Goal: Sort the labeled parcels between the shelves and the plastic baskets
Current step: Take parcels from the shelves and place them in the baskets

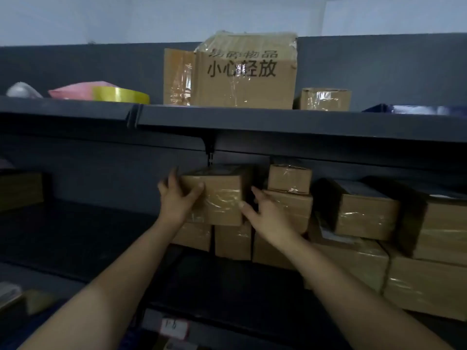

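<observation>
Shelves (303, 122): dark metal racking fills our view, below a pale wall.
Left hand (177, 200): we grip the box (222, 198) by its left edge, thumb across the front.
Right hand (267, 218): we hold its right edge, thumb on the front.
Box: taped, middle shelf, above lower boxes (232, 241).
Right: more parcels (364, 213), stacked.
Top shelf: printed carton (242, 82), tape roll (121, 94).

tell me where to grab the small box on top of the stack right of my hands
Probably take the small box by its left and right side faces, reaching in from the front: both sides look free, while the shelf above sits close over its top.
</observation>
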Motion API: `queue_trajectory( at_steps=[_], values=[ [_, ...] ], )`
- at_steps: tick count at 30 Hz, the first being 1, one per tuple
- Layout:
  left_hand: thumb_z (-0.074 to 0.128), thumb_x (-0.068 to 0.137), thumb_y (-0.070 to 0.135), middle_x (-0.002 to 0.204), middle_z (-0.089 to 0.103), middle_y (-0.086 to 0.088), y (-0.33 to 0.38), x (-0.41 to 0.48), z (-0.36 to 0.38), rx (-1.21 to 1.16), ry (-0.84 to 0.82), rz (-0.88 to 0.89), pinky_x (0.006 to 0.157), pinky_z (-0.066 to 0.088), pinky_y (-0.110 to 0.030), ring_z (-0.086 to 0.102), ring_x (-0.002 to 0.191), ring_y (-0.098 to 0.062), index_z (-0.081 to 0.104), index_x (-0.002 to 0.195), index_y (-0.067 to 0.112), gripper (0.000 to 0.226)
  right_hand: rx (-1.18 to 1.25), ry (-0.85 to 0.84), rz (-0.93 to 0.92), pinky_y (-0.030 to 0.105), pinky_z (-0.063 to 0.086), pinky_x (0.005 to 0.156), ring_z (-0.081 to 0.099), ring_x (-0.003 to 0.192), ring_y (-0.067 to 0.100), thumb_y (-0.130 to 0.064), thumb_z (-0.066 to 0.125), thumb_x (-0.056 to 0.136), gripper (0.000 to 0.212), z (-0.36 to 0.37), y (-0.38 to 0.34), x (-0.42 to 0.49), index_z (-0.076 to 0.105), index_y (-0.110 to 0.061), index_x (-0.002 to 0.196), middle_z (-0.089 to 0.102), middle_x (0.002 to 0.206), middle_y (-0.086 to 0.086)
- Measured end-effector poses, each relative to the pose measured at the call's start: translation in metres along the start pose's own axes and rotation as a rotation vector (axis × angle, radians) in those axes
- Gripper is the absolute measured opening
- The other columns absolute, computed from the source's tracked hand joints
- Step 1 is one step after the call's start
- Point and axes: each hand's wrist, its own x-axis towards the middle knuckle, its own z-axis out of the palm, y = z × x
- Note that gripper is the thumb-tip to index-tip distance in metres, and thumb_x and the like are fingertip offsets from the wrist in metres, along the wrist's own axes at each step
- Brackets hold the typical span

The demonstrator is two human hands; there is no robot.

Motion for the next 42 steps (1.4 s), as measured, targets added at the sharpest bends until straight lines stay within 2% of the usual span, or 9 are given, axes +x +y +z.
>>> queue_trajectory(
  at_steps=[7, 11, 16, 20, 22, 26, 30, 34, 42],
  values=[
    [0.041, 0.093, 0.054, 0.103, 0.055, 0.006, -0.002, 0.006, -0.008, -0.347, -0.236, -0.223, 0.093, 0.048, -0.044, 0.054, 0.089, -0.013, 0.045, 0.121, 0.030, 0.037, 0.655, -0.094, 0.460, 0.065, 0.041, 0.098, 0.037, 0.135, 0.036, -0.075, 0.049, 0.080, 0.085, 0.031, -0.032, 0.016, 0.024, -0.036, 0.150, 0.032, 0.153, 0.004],
    [0.042, 0.092, 0.057, 0.112, 0.060, 0.003, 0.001, 0.005, -0.029, -0.417, -0.264, -0.216, 0.085, 0.054, -0.048, 0.060, 0.096, -0.017, 0.049, 0.122, 0.031, 0.040, 0.698, 0.137, 0.393, 0.049, 0.039, 0.100, 0.047, 0.119, 0.027, -0.060, 0.057, 0.084, 0.070, 0.051, -0.054, 0.018, 0.036, -0.028, 0.143, 0.046, 0.140, 0.004],
    [0.036, 0.091, 0.062, 0.117, 0.059, 0.002, -0.001, 0.006, -0.069, -0.400, -0.300, -0.178, 0.088, 0.051, -0.053, 0.060, 0.103, -0.021, 0.048, 0.122, 0.035, 0.043, 0.843, 0.148, 0.518, 0.060, 0.028, 0.108, 0.033, 0.139, 0.033, -0.094, 0.061, 0.029, 0.139, 0.074, -0.076, 0.007, 0.027, -0.035, 0.150, 0.036, 0.152, 0.006],
    [0.039, 0.087, 0.066, 0.111, 0.057, 0.001, 0.000, 0.003, -0.099, -0.423, -0.344, -0.209, 0.087, 0.051, -0.052, 0.058, 0.101, -0.022, 0.048, 0.111, 0.035, 0.040, 0.912, 0.139, 0.454, 0.051, 0.056, 0.075, 0.061, 0.104, 0.032, -0.062, 0.063, 0.073, 0.067, 0.089, -0.086, -0.020, 0.049, -0.026, 0.129, 0.060, 0.119, 0.012],
    [0.049, 0.084, 0.065, 0.111, 0.059, -0.002, -0.001, 0.001, -0.116, -0.448, -0.340, -0.224, 0.079, 0.054, -0.047, 0.060, 0.099, -0.023, 0.048, 0.116, 0.033, 0.045, 0.888, 0.112, 0.412, 0.057, 0.053, 0.084, 0.060, 0.103, 0.032, -0.054, 0.060, 0.081, 0.043, 0.103, -0.091, -0.028, 0.047, -0.030, 0.115, 0.059, 0.115, 0.012],
    [0.064, 0.063, 0.063, 0.120, 0.061, -0.009, -0.017, 0.008, -0.159, -0.433, -0.268, -0.257, 0.070, 0.054, -0.043, 0.061, 0.103, -0.032, 0.051, 0.129, 0.030, 0.074, 0.722, -0.053, 0.286, 0.049, 0.044, 0.103, 0.054, 0.113, 0.023, -0.058, 0.049, 0.091, 0.042, 0.132, -0.110, -0.037, 0.044, -0.037, 0.127, 0.053, 0.130, 0.002],
    [0.056, 0.074, 0.054, 0.111, 0.066, -0.013, -0.049, 0.013, -0.193, -0.422, -0.149, -0.328, 0.079, 0.053, -0.050, 0.062, 0.101, -0.035, 0.065, 0.107, 0.024, 0.046, 0.252, -0.029, 0.136, 0.023, 0.029, 0.101, 0.038, 0.136, 0.020, -0.046, 0.038, 0.101, 0.053, 0.149, -0.100, -0.035, 0.039, -0.018, 0.146, 0.043, 0.143, 0.001],
    [0.052, 0.087, 0.045, 0.099, 0.066, -0.014, -0.077, 0.014, -0.198, -0.366, -0.088, -0.435, 0.076, 0.053, -0.045, 0.062, 0.088, -0.033, 0.066, 0.096, 0.022, 0.028, -0.336, 0.045, 0.048, 0.028, 0.041, 0.096, 0.048, 0.125, 0.031, -0.034, 0.051, 0.098, 0.048, 0.155, -0.073, -0.015, 0.046, -0.014, 0.141, 0.044, 0.142, 0.013],
    [0.045, 0.097, 0.028, 0.090, 0.062, -0.010, -0.080, 0.044, -0.166, -0.256, -0.111, -0.376, 0.058, 0.041, -0.029, 0.057, 0.076, -0.022, 0.060, 0.103, 0.011, 0.023, -0.802, 0.045, -0.094, 0.034, 0.024, 0.116, 0.028, 0.140, 0.028, -0.039, 0.046, 0.097, 0.058, 0.164, -0.050, 0.033, 0.037, -0.009, 0.146, 0.037, 0.148, 0.013]
  ],
)
